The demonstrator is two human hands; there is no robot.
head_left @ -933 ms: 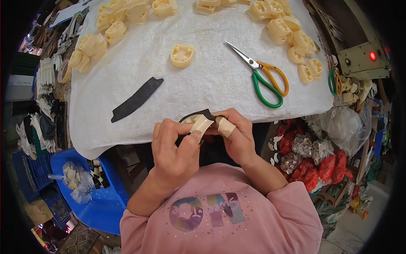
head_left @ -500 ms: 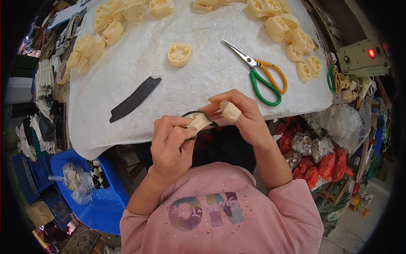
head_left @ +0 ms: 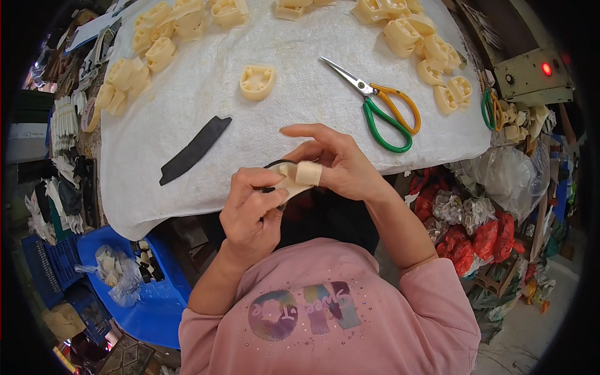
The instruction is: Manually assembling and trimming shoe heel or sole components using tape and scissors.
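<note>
Near the front edge of the table, my left hand (head_left: 251, 209) pinches a cream plastic piece (head_left: 289, 185) that has a black strip along its edge. My right hand (head_left: 337, 161) is at the other side of this piece; its thumb, wrapped in cream tape (head_left: 309, 174), presses on the piece. The right index finger stretches out above it, while the other fingers are partly hidden behind. A curved black strip (head_left: 195, 150) lies flat on the table to the left. Farther back rests a single cream D-shaped plastic piece (head_left: 257, 83).
Scissors (head_left: 381, 103) with one green and one orange handle lie on the white-covered table (head_left: 294, 112). Several cream pieces (head_left: 161, 54) line its far edges. A blue chair (head_left: 137, 312) holds a clear bag (head_left: 119, 275) at lower left. Red bags (head_left: 484, 240) are piled at lower right.
My right thumb has come down onto the cream piece, and the right index finger has stretched out to the left. My left hand keeps its grip. The whole view has shifted slightly.
</note>
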